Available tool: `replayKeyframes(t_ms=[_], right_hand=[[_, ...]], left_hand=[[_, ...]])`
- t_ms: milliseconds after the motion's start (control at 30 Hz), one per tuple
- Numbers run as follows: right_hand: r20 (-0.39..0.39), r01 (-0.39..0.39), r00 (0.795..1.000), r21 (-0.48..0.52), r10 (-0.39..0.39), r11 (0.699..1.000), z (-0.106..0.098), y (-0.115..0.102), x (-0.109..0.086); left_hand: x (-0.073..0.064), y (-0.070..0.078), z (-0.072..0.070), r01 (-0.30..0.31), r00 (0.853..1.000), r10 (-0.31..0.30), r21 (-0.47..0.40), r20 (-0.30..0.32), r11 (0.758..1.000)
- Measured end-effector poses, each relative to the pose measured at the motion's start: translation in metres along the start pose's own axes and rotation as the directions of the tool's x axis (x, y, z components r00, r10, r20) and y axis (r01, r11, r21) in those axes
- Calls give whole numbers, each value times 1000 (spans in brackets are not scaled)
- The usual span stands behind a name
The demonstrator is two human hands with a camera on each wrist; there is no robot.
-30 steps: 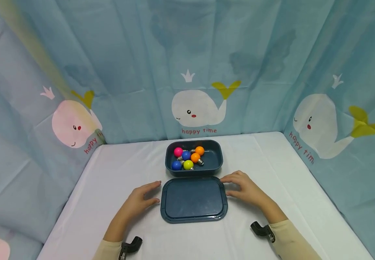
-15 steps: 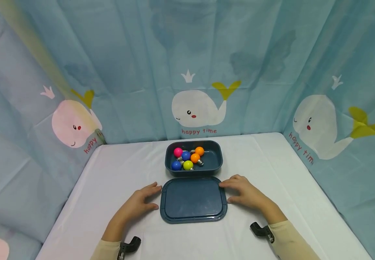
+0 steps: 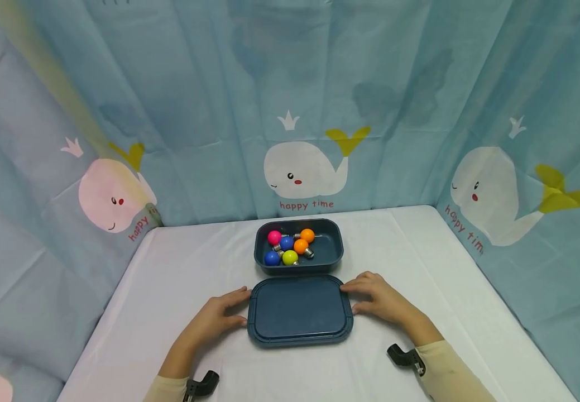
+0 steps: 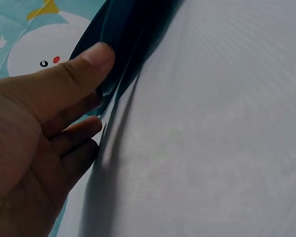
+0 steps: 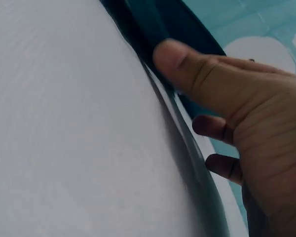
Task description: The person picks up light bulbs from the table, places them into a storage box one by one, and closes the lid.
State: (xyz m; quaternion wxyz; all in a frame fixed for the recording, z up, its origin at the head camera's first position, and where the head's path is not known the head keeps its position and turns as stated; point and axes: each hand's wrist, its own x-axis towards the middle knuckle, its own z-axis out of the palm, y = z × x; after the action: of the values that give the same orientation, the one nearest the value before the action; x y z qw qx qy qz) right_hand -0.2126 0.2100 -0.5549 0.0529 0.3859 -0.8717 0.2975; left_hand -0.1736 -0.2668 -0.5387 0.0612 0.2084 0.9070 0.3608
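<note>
A dark blue rectangular lid (image 3: 300, 308) lies flat in front of the matching box (image 3: 329, 254), seen in the head view. My left hand (image 3: 217, 314) grips its left edge, fingertips near the far corner and thumb lower down. On the opposite edge my right hand (image 3: 382, 298) holds the lid in the same way. Both wrist views show a thumb against the lid's rim, on the left (image 4: 54, 94) hand and on the right (image 5: 237, 94) hand alike. Some of the fingers are hidden behind the rim.
Several small coloured light bulbs (image 3: 290, 257) lie in the left part of the box, pink, blue, orange and yellow-green. A white cloth (image 3: 194, 251) covers the table. Blue curtains (image 3: 209, 139) with printed whales stand around it on three sides.
Both hands have closed in from the sides until they meet the lid's edges. The lid now looks slightly larger and a little further right. Box and bulbs have stayed put.
</note>
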Motion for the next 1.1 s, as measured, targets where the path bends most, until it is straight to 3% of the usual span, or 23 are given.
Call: replayKeyframes(t_ms=[167, 300, 400, 533, 700, 933, 1100], right_hand=[[-38, -43, 998, 208, 52, 977, -3, 4, -2], [-97, -35, 993, 334, 71, 942, -6, 2, -1], [-150, 1, 987, 385, 61, 923, -6, 0, 1], [-231, 56, 972, 397, 40, 916, -2, 0, 3], [-323, 107, 946, 375, 21, 921, 1, -9, 6], [-420, 166, 907, 402, 19, 901, -11, -38, 13], [-499, 138, 862, 398, 88, 907, -14, -48, 16]], left_hand=[[-2, -1, -3, 6, 1000, -2, -138, 30, 990], [0, 5, -5, 25, 999, -15, -295, 38, 955], [1, 12, -6, 29, 999, -35, -362, -11, 932], [1, 18, -4, -9, 990, -48, -395, -132, 919], [3, 21, 4, -40, 955, -97, -447, -281, 894], [7, 26, 17, -116, 881, -182, -573, -436, 811], [9, 31, 25, -142, 857, -190, -574, -479, 806]])
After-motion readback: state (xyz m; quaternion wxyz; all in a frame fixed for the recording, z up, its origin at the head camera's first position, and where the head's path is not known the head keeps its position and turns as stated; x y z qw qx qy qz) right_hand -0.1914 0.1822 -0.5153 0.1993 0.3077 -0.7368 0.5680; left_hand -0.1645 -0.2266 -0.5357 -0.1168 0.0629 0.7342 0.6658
